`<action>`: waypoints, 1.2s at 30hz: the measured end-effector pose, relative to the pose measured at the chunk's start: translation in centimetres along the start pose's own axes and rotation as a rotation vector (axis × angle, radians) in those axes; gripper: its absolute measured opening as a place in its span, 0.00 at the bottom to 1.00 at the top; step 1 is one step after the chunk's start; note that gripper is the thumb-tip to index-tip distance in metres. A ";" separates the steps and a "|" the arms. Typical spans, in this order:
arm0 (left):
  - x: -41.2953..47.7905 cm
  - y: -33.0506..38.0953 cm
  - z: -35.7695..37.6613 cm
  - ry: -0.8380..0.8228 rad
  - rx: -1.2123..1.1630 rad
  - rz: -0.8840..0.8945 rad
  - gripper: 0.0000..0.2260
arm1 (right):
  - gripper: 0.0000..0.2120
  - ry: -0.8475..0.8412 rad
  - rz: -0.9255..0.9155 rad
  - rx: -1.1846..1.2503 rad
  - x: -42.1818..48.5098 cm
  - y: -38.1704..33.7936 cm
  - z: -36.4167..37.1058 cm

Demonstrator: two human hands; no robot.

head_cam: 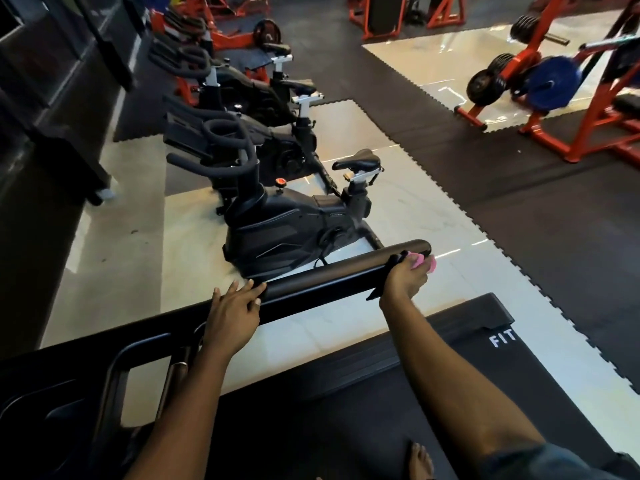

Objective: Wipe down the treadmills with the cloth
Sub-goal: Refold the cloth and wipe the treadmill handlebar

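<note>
The cloth [419,262] is pressed onto the treadmill handrail [329,276] by the curled right hand [403,282]. The left hand [235,315] is rested at its 8 o'clock, fingers straight. The rail's 2 o'clock end could be overshot and the cloth dropped.

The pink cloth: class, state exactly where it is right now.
Head view, right of centre: the right hand grips the pink cloth against the far end of the treadmill handrail, with the nearest exercise bike just beyond.
</note>
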State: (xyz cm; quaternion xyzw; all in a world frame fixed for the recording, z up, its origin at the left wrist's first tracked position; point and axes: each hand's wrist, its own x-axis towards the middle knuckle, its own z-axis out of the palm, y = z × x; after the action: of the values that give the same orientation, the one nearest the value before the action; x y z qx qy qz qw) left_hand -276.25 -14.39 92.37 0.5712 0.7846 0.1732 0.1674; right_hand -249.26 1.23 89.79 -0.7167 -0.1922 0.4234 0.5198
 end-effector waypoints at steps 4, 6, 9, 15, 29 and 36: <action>0.8 5.0 2.4 0.141 -0.016 -0.051 0.16 | 0.27 -0.015 -0.415 -0.313 -1.1 -0.2 -1.3; 2.0 7.8 3.8 0.202 -0.024 -0.085 0.14 | 0.27 -0.093 -0.500 -0.419 -0.9 -1.4 -2.1; 3.5 10.5 6.0 0.251 0.045 -0.190 0.14 | 0.15 -0.254 -0.567 -0.688 1.0 -4.3 -3.9; 5.0 12.6 8.7 0.355 0.274 -0.437 0.19 | 0.21 -0.891 -1.010 -1.159 9.4 -10.1 -3.3; 6.4 13.8 9.1 0.376 0.183 -0.694 0.16 | 0.22 -1.016 -1.356 -1.288 11.5 -8.0 0.5; 12.4 24.0 4.9 0.240 -0.992 -0.226 0.16 | 0.30 -1.398 -0.279 -0.021 12.0 -16.2 3.9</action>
State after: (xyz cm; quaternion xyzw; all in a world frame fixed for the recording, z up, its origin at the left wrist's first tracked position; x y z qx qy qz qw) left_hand -257.52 4.72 98.37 0.3112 0.6786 0.5693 0.3444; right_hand -242.91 18.30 99.21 -0.2509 -0.5746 0.7115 0.3173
